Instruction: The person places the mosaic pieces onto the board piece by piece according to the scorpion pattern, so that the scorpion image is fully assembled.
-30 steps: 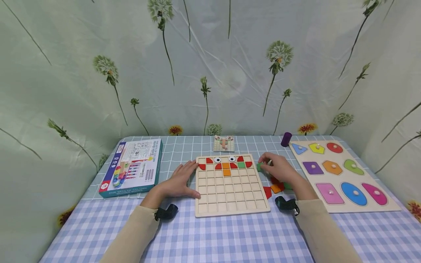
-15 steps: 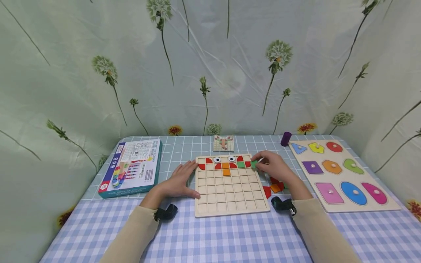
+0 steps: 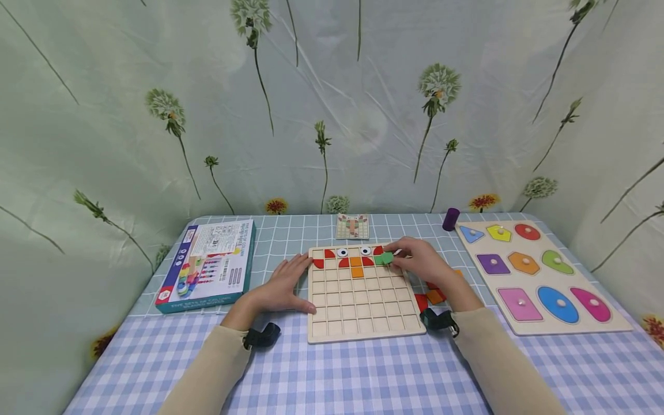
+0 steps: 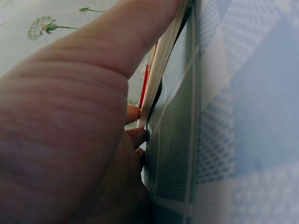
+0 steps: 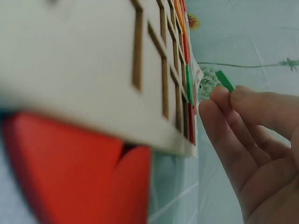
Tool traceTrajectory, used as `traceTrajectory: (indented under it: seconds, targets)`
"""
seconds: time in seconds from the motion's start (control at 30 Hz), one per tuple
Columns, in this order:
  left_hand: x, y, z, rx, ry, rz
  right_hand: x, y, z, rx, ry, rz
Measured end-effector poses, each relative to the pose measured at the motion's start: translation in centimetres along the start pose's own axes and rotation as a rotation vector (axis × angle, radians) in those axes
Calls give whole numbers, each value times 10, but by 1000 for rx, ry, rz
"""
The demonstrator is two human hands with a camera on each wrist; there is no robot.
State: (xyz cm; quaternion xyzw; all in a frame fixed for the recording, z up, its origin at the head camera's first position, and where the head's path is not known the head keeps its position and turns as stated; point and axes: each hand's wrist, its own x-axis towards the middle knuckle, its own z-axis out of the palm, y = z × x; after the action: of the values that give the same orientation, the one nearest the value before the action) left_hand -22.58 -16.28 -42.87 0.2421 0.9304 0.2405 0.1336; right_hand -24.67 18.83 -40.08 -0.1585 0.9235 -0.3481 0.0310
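My right hand [image 3: 422, 266] pinches a small green tile [image 3: 388, 257] between thumb and fingers, over the upper right part of a wooden grid board [image 3: 363, 314]. In the right wrist view this tile [image 5: 225, 80] is raised off the board. A second green tile [image 3: 377, 261] lies in the grid, partly covered by the held one. Red quarter-round pieces, orange tiles [image 3: 357, 271] and two eye pieces [image 3: 342, 252] fill cells along the top. Fingers spread, my left hand [image 3: 277, 291] rests against the board's left edge, its thumb touching lower down.
A pattern card [image 3: 353, 226] lies behind the board. Loose red and orange pieces [image 3: 434, 296] sit right of it, partly under my right wrist. A boxed toy [image 3: 210, 265] stands left, a knobbed shape puzzle [image 3: 524, 311] right. Near that puzzle is a purple cylinder [image 3: 451, 219].
My right hand has carried the green tile left, from beside the board to above its top right cells. The left hand keeps its place at the edge.
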Motion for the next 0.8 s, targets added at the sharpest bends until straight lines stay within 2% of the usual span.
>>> traceTrajectory:
  seconds: [0.2, 0.4, 0.63, 0.8]
  targets:
    - [0, 1, 0, 0, 3, 3, 6, -15, 0, -34, -32, -81]
    - [-1, 0, 0, -6, 4, 6, 13, -27, 6, -14, -51, -142]
    - [0, 0, 0, -5, 2, 8, 23, -37, 19, 29, -80, -146]
    - [0, 0, -1, -5, 2, 6, 31, -45, 27, 49, -99, -108]
